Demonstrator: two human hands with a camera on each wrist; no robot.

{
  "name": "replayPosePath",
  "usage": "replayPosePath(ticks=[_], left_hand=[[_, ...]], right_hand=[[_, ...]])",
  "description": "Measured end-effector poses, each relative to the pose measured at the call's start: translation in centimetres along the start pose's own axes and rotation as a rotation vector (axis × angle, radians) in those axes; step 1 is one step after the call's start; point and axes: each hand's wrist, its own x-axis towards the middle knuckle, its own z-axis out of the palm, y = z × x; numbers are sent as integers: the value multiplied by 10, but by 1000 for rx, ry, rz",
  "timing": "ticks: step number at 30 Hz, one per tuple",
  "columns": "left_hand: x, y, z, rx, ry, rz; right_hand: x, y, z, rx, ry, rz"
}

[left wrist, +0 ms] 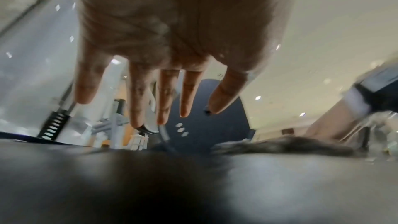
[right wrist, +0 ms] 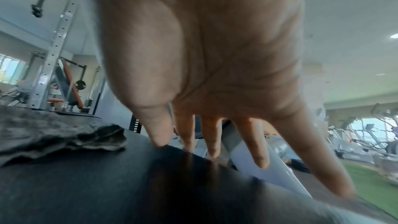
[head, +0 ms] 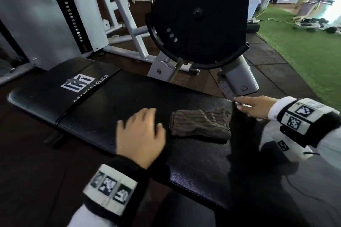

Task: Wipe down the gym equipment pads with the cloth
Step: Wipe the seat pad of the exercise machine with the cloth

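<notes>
A folded brown ribbed cloth [head: 201, 125] lies on the black bench pad [head: 103, 108], near its right edge. My left hand [head: 142, 129] hovers over the pad just left of the cloth, fingers spread and straight, holding nothing. My right hand [head: 252, 105] reaches over the pad's right edge beyond the cloth, fingers extended, thumb tip close to the pad's surface. In the left wrist view the straight fingers [left wrist: 163, 101] hang above the pad [left wrist: 193, 185], with the cloth [left wrist: 286, 147] to the right. In the right wrist view the cloth [right wrist: 53, 134] lies left of the open hand [right wrist: 206, 125].
A large black weight-machine disc [head: 199, 14] on a white metal frame [head: 132, 29] stands right behind the pad. A grey post [head: 239, 81] sits by my right hand. A white weight stack [head: 60, 11] is at left; green turf [head: 302, 46] at right.
</notes>
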Motion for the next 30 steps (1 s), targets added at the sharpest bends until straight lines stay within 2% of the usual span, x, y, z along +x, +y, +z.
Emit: replayPosePath(ticks=[2, 4, 7, 9, 12, 14, 17, 19, 21, 24, 27, 30], left_hand=[[-9, 34, 6, -58, -20, 113], [-16, 59, 13, -58, -113, 206], [-22, 70, 23, 62, -246, 359], [-25, 70, 25, 95, -278, 398], [-33, 66, 22, 30, -304, 394], [-37, 59, 16, -43, -274, 373], [-38, 37, 12, -313, -253, 227], [-44, 30, 15, -435, -175, 159], [-53, 34, 20, -346, -130, 143], [-63, 48, 36, -205, -205, 105], [-60, 49, 32, -113, -199, 161], [-65, 40, 25, -142, -186, 249]], right_hand=[[-5, 0, 0, -25, -27, 19], [-8, -2, 1, -33, -17, 22], [-8, -2, 1, -39, 2, 22], [-8, -1, 1, -31, 4, 24], [-8, -1, 0, -20, 10, 20], [-7, 0, 1, -7, 11, 23], [-5, 2, 3, -5, 19, 21], [-4, 2, 4, -9, 25, 23], [-2, 2, 4, -13, 29, 19], [0, 3, 6, -15, 21, 13], [2, 5, 7, -8, 32, 12], [5, 6, 8, -26, 26, 15]])
